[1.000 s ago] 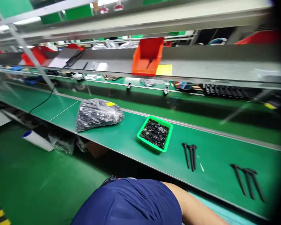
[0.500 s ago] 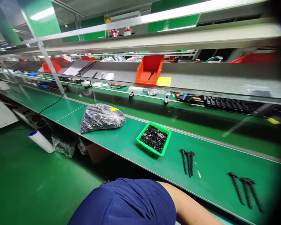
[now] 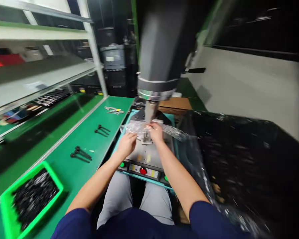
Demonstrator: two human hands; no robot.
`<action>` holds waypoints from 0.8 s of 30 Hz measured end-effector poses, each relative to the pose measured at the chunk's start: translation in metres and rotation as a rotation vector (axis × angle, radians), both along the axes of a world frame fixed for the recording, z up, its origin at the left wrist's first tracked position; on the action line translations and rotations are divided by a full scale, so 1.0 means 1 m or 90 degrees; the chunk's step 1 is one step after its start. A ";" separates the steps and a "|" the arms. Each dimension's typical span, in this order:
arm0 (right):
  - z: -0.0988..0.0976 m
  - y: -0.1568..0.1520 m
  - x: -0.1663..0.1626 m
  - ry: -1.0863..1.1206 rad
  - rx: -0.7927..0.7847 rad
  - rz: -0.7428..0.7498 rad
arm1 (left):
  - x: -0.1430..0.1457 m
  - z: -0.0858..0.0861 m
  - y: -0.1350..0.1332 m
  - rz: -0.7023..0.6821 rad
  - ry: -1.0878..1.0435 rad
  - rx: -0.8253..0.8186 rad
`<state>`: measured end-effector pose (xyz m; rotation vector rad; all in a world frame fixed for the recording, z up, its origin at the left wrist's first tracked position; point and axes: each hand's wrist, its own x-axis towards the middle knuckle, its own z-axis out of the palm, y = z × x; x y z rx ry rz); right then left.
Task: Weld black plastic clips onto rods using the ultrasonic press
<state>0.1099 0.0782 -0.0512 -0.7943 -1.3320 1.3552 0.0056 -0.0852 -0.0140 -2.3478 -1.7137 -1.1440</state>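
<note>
Bare metal shows in the small fixture (image 3: 146, 137), set on the silver plate (image 3: 153, 161) of a bench machine, right below its narrow metal tip (image 3: 150, 111). Half a second ago the view ran along the bench with neither hand showing; now it has swung round and both hands are at the fixture, so I'd judge the work in hand to be there. The left hand (image 3: 128, 143) comes in from the left side, fingers curled; the right hand (image 3: 155, 132) reaches close beside the tip, fingers drawn nearly together. Clear film (image 3: 173, 130) crosses by them, but blur hides whether either hand grips it; I can't tell.

Working room looks tight: the bulky machine head (image 3: 161, 66) hangs overhead, and along the plate's front edge sit a red button (image 3: 143, 170) and a green button (image 3: 122, 164), below the forearms. On the right, dark plastic sheeting (image 3: 239, 159) crowds the right arm. More room lies left, where the green bench (image 3: 88, 131) has bare surface around the black screw-shaped parts (image 3: 81, 154). The bright green tray (image 3: 58, 181) is at the near left, well apart from both hands.
</note>
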 end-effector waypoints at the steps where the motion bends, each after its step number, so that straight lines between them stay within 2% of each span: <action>1: 0.001 0.001 0.017 -0.008 0.027 -0.029 | -0.005 -0.005 0.003 0.065 0.030 0.015; 4: 0.008 -0.004 0.034 -0.025 0.110 -0.031 | -0.015 -0.014 0.007 0.121 0.113 0.043; 6: 0.009 -0.011 0.036 -0.006 0.116 -0.022 | -0.018 -0.017 0.006 0.120 0.146 0.066; 8: 0.005 -0.022 0.041 0.026 0.062 -0.052 | -0.022 -0.019 0.006 0.121 0.163 0.078; 11: -0.007 -0.046 0.059 0.096 -0.079 -0.080 | -0.025 -0.020 0.005 0.098 0.181 0.069; 16: -0.012 -0.085 0.087 0.298 -0.270 0.088 | -0.024 -0.027 0.000 0.043 0.206 0.064; 18: -0.008 -0.089 0.091 0.356 -0.334 0.044 | -0.021 -0.032 -0.003 0.031 0.207 0.063; 20: -0.005 -0.088 0.095 0.371 -0.370 -0.066 | -0.017 -0.038 -0.007 0.026 0.201 0.063; 22: -0.008 -0.087 0.100 0.364 -0.363 -0.159 | -0.014 -0.046 -0.009 0.028 0.194 0.064; 24: -0.015 -0.090 0.107 0.361 -0.340 -0.208 | -0.013 -0.054 -0.009 0.030 0.188 0.061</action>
